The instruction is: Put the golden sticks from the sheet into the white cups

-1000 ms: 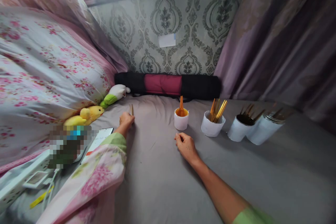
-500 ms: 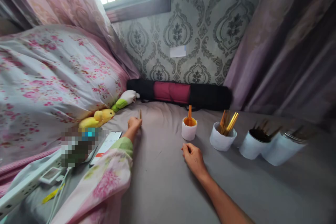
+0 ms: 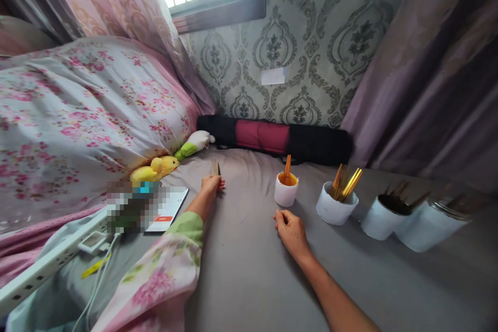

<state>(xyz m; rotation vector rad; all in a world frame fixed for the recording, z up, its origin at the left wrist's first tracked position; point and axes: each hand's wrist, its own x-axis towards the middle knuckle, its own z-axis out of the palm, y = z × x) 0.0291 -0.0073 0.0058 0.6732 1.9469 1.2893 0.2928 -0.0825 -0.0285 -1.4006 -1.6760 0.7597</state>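
My left hand is closed around a few thin chopsticks, whose pale and dark ends stick up above the fist. The rest of them is hidden in the fingers. My right hand rests low over the grey sheet with its fingers curled shut, and nothing shows in them. Just beyond it stands a white-wrapped cup with orange chopsticks upright inside. Farther right, a wider white cup holds brown and golden chopsticks.
Two more white containers, a cup and a larger can, hold dark sticks at the right. A black and maroon roll lies along the wall. At left are yellow and green plush toys, a phone and a power strip.
The view has shifted slightly, so most things appear farther right. My left hand has turned a little, and more of the chopstick ends show. My right hand stays by the nearest cup.
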